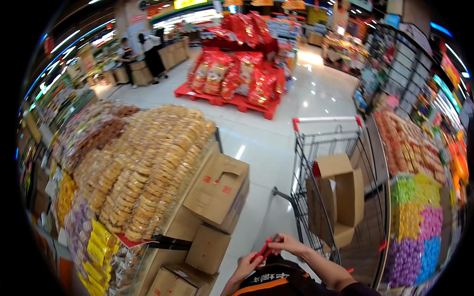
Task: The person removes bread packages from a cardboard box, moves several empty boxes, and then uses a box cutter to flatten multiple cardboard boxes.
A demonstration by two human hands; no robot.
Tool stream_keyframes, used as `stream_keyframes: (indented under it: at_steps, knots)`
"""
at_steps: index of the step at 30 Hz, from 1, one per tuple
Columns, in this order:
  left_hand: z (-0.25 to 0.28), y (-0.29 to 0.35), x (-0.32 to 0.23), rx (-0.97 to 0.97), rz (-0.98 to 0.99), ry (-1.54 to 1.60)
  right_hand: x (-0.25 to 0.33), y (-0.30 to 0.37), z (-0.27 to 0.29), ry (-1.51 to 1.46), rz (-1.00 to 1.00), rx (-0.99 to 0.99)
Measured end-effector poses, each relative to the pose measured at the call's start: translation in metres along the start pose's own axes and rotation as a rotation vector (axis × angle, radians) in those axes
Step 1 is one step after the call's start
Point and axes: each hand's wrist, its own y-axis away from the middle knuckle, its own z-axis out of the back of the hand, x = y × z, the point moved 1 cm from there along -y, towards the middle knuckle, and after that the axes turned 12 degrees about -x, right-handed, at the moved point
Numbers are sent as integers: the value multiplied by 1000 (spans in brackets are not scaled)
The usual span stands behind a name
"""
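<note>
"So, where is the red tool [265,250]?"

"Low in the view, in front of the dark garment [297,280], held up between the two hands."

"Which way does it point?"

"Its long axis runs aslant: the red end lies low and to the left, the dark end up and to the right, toward the cart [326,119]. What that dark end is, I can't tell; it's too small."

"And the fingers?"

"The left hand [244,267] is closed around the red end. The right hand [290,244] pinches the dark end, thumb against fingers."

"What's around them?"

"The cart stands just beyond the right hand, an open carton [351,196] tilted inside it. Left of the hands, boxes [217,190] are stacked against a display of wrapped biscuits [153,163]."

"Farther off?"

"A red pallet [213,100] bearing red bags [247,69], then, to its left, two people [152,52] standing by counters."
</note>
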Motion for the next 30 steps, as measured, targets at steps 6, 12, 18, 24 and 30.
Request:
stream_keyframes:
  at_steps: [6,12,18,24,30]
  knots:
    - [-30,-6,-24,248,-81,98,-15,14,-26,-359,72,-294]
    - [-54,-9,-42,303,-138,94,-2,43,-25,-376,132,-276]
    - [-95,-25,-67,276,-291,-59,2,36,4,-382,336,-375]
    - [-134,-61,-81,128,-312,-59,9,8,46,-375,504,-368]
    - [-179,-116,-114,153,-133,-89,47,-15,125,-422,389,-262]
